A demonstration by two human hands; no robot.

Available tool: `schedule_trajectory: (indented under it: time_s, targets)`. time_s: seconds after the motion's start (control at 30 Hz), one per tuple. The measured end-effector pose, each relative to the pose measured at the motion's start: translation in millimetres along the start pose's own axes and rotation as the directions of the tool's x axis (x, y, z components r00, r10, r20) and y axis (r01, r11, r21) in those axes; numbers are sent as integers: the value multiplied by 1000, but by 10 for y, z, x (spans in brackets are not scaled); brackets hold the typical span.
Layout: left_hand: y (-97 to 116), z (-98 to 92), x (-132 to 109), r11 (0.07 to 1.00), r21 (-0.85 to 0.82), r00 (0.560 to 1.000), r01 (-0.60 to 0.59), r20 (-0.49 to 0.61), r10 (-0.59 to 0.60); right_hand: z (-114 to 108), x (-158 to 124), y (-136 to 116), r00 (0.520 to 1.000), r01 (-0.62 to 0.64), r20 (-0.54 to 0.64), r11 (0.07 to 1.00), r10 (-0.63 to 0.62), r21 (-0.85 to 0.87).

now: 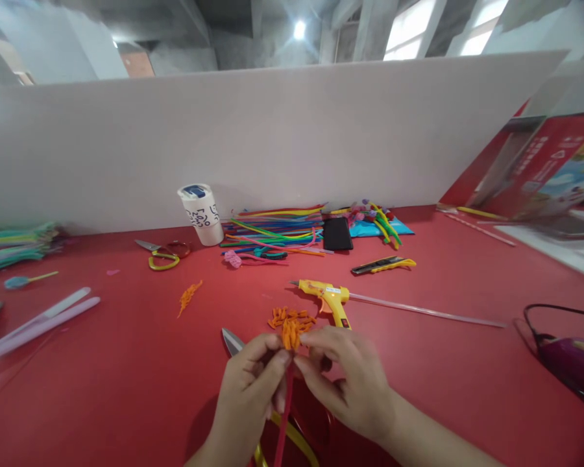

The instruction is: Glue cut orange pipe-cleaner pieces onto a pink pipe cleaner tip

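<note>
My left hand [253,389] pinches the base of an orange pipe-cleaner flower [291,333] at the lower centre. A dark pink stem [284,415] runs down from the flower. The fingers of my right hand [353,379] are closed against the flower's right side, slightly blurred. Behind the flower lies a pile of small twisted orange pieces [304,318]. Just beyond my right hand is a yellow glue gun [326,295] with a clear glue stick. Scissors lie under my hands, with one blade [232,342] and yellow handles [299,441] showing.
Along the white partition [292,136] stand a white cup [202,214], pipe cleaners [272,227] and a black phone [337,233]. A yellow cutter [384,264] lies right, more scissors [163,253] left, and a purple device [574,363] at far right.
</note>
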State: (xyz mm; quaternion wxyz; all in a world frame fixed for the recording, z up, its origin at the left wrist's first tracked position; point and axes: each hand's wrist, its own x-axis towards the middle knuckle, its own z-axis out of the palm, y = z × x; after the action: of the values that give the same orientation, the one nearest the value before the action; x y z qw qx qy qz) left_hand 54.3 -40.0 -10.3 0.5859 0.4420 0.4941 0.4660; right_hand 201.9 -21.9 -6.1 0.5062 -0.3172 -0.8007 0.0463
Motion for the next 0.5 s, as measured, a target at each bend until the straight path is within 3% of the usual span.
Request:
schedule_trajectory:
  time_s: [0.2, 0.5]
  targets:
    - [-35, 2, 38, 996, -56, 996, 73, 53, -70, 24, -3, 9, 991, -112, 81, 993, 109, 34]
    - [-56, 3, 35, 986, -145, 993, 86, 88, -74, 35, 9, 28, 991, -114, 70, 993, 112, 14]
